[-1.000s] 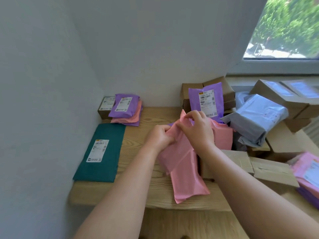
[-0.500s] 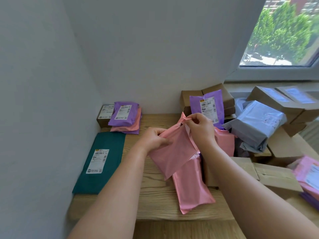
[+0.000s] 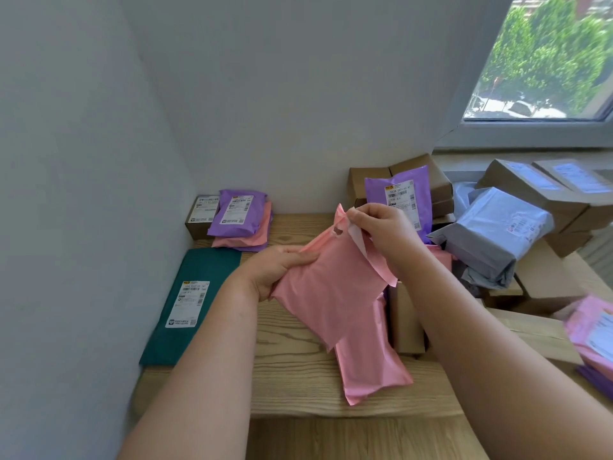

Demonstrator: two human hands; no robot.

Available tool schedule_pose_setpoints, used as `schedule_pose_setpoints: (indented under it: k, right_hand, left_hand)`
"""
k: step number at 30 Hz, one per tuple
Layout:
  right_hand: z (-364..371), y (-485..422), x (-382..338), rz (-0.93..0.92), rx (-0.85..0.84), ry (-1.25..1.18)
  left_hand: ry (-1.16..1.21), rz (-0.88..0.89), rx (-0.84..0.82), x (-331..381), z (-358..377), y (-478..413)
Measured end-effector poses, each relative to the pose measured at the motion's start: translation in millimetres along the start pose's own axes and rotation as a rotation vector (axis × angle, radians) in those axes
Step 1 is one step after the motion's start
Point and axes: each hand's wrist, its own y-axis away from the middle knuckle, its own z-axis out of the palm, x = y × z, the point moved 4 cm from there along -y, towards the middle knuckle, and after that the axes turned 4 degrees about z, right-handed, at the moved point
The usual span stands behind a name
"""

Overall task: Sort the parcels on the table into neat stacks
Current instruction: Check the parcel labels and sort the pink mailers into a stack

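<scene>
I hold a pink mailer bag (image 3: 331, 287) above the wooden table (image 3: 292, 370). My left hand (image 3: 278, 270) grips its left edge. My right hand (image 3: 381, 227) pinches its top flap, where a white strip shows. A second pink mailer (image 3: 368, 363) lies flat on the table below it. At the back left a purple mailer (image 3: 238, 210) tops a small stack of pink and purple bags. A dark green mailer (image 3: 195, 303) lies flat along the left wall.
A small cardboard box (image 3: 202, 214) sits in the back left corner. Another purple mailer (image 3: 401, 197) leans on brown boxes at the back. A grey bag (image 3: 494, 234), several cardboard boxes (image 3: 544, 190) and pink parcels (image 3: 593, 333) crowd the right side.
Both hands have lifted the upper pink mailer off the lower one and tilted it. My right hand has pulled its top flap up and open.
</scene>
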Motion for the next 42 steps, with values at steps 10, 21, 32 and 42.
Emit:
schedule_pose_setpoints:
  k: [10,21,32,42]
  right_hand:
    - [2.3,18.2,-10.7,0.145,-0.134,-0.514]
    - [0.6,16.4,-12.0,-0.018,-0.200,-0.361]
    - [-9.5,13.7,-12.2,-0.099,-0.112,-0.162]
    - [-19.1,15.0,19.9,0.253,-0.081,-0.844]
  left_hand:
    - [0.071,0.064,-0.020,11.1,-1.7,10.0]
    - [0.098,0.165,0.008,11.5,-9.3,6.7]
    - [0.057,0.262,0.019,19.9,-2.2,5.1]
    - [0.019,0.099,-0.036,-15.0,17.4,-8.9]
